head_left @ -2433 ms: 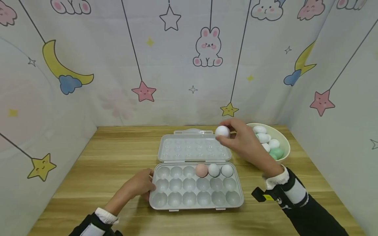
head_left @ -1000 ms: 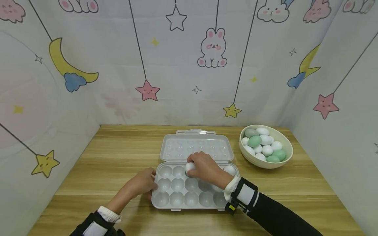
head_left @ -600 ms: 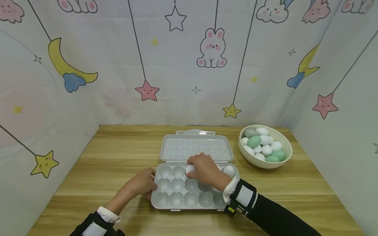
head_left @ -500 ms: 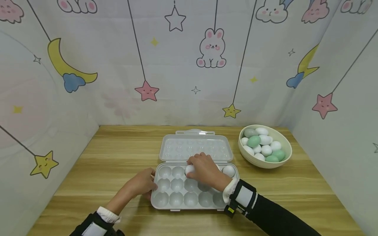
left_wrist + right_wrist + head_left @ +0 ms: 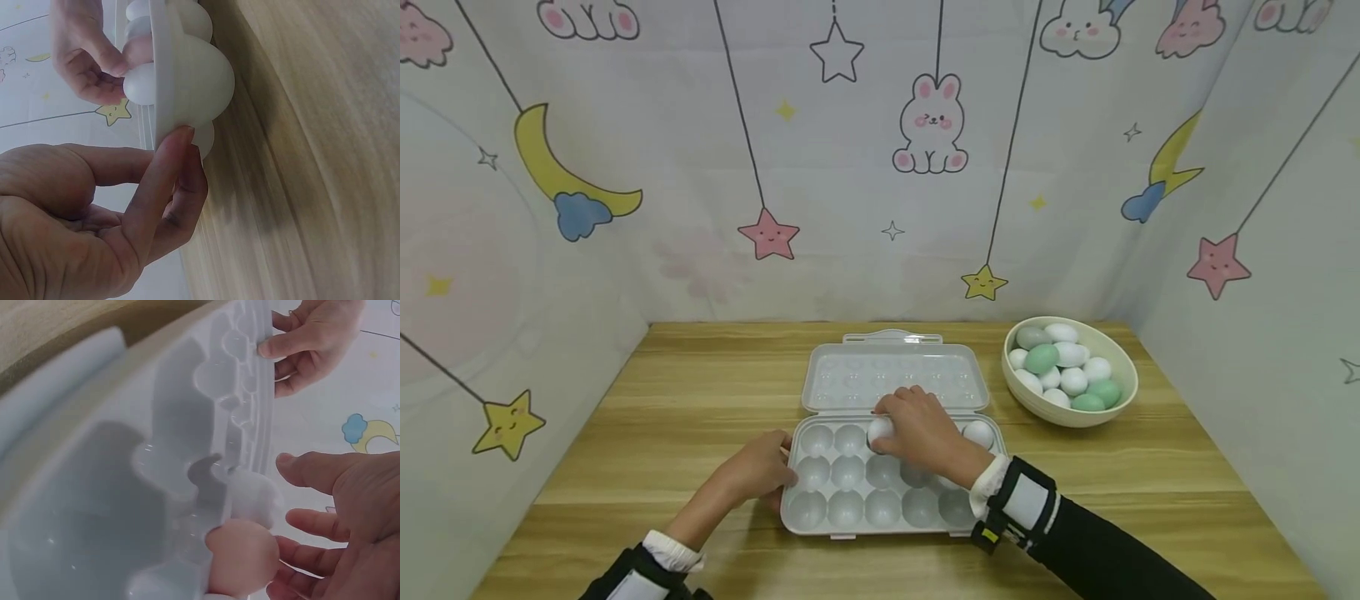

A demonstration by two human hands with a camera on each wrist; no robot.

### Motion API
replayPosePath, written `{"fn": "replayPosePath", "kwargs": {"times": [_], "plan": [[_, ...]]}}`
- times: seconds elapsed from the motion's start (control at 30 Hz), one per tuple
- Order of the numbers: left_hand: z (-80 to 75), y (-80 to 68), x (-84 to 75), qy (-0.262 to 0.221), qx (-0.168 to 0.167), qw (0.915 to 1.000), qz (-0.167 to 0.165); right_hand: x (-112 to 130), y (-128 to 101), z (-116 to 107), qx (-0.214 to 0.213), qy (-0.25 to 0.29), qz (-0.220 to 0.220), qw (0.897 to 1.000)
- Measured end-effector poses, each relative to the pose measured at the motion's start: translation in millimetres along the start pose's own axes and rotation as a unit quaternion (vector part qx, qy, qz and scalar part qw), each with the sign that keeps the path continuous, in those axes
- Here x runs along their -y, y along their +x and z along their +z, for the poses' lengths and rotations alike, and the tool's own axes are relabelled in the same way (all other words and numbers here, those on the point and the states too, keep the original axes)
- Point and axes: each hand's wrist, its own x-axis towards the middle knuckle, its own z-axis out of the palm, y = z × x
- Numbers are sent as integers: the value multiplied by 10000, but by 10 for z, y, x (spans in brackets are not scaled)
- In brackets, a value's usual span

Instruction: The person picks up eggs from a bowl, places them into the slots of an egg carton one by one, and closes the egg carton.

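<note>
A pale grey plastic egg tray (image 5: 850,492) with three rows of six cups lies open on a light wooden table (image 5: 685,392), its clear hinged lid (image 5: 891,375) folded back toward 12 o'clock.

The right hand (image 5: 925,433) rests over the far row of the tray, fingers curled around a white egg (image 5: 880,429) that sits in the third cup from the left of that row. From the head view the fingertips touch the egg; in the right wrist view the fingers (image 5: 312,522) look loosely parted, so how firmly it pinches cannot be told. A pink egg (image 5: 244,556) shows just beside that hand in the wrist view, in the next cup. One more white egg (image 5: 979,433) sits in the cup at the right end of the same row. The hand hides the cups between, so the full count of eggs in the tray cannot be told.

The left hand (image 5: 758,473) is at 9 o'clock of the tray, thumb and fingers pinching its left rim; the left wrist view shows a finger (image 5: 164,169) pressed against the edge.

At 2 o'clock from the tray, well apart from it, stands one cream round bowl (image 5: 1122,398). It holds about six white eggs (image 5: 1072,381), three mint green eggs (image 5: 1042,359) and one greyish egg (image 5: 1032,337).
</note>
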Motion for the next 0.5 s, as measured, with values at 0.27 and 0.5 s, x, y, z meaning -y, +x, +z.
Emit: {"fn": "replayPosePath", "kwargs": {"times": [0.27,0.5], "plan": [[5,6,4,-9,48,10000,21,-7,-82,-297,-33,386,319,9987],[7,21,19,9,24,10000,38,-106,-158,-633,-174,343,508,9980]]}}
